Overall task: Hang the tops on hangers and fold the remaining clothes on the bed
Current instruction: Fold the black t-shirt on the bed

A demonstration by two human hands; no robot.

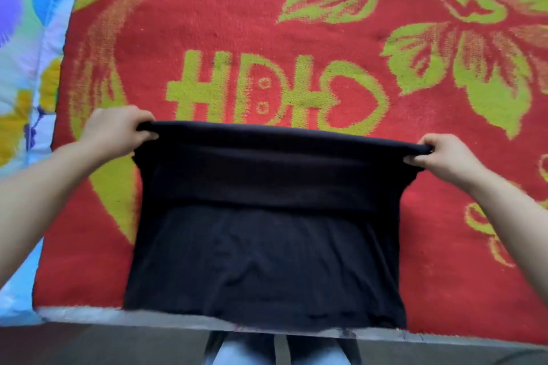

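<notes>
Black garment (267, 231) on red blanket (237, 24), L hand (115, 130) & R hand (444, 157) each pinching folded top edge, stretched taut

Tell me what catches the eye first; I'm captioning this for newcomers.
A red blanket with lime-green leaves and lettering fills the view. At its near edge lies a black garment, its far edge gripped at each end by the left hand and right hand. Pastel patterned bedding sits at the left.
</notes>
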